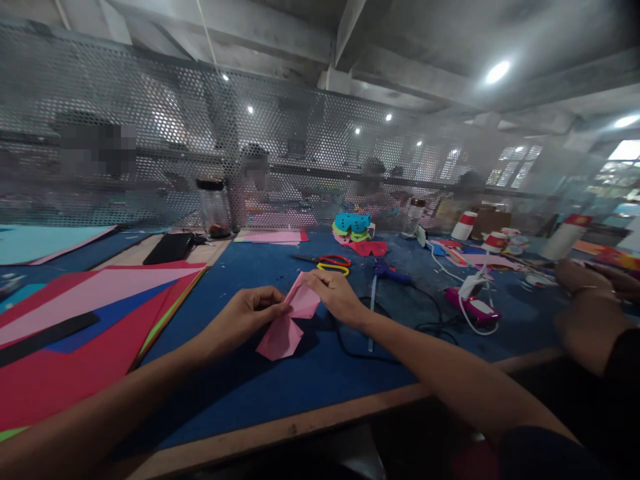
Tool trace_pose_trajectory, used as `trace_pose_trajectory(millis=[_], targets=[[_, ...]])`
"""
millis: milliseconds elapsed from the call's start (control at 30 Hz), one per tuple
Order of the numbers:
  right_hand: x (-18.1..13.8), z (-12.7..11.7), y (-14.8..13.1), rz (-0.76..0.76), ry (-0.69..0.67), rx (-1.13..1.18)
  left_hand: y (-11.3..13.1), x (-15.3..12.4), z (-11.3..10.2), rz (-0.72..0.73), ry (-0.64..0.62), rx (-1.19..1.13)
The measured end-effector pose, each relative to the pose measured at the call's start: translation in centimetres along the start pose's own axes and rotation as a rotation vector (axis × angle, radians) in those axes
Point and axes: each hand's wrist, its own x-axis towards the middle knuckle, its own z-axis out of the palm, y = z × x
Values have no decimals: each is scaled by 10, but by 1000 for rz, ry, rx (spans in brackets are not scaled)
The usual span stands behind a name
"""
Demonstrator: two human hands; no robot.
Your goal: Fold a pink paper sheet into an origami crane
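A pink folded paper piece (283, 339), shaped somewhat like a bow, is held between both hands just above the blue table. My left hand (249, 312) pinches it near its narrow middle from the left. My right hand (336, 293) has its fingers closed on the upper right edge of the same paper. Just beyond the hands lie scissors (327, 263) with red and yellow handles. To the right of my right hand rests a blue glue gun (393, 272) with a clear glue stick (372, 310) in line with it.
Stacked coloured sheets (90, 313) cover the left side. Mask-shaped cutouts (353, 225) sit at the back near a glass bottle (214, 210). A magenta power strip (473, 307) with cables lies to the right, by another person's hands (595, 300). A perforated metal screen (165, 140) stands behind.
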Motion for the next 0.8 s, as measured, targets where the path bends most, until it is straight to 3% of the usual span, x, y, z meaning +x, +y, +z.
trace_pose_trajectory(millis=[533,800], targets=[[-1,1,1,-38,-76,67,-1,1,0,25,-27,9],[-2,0,-3,-66,-80,-20,1,-1,2,25,-30,-14]])
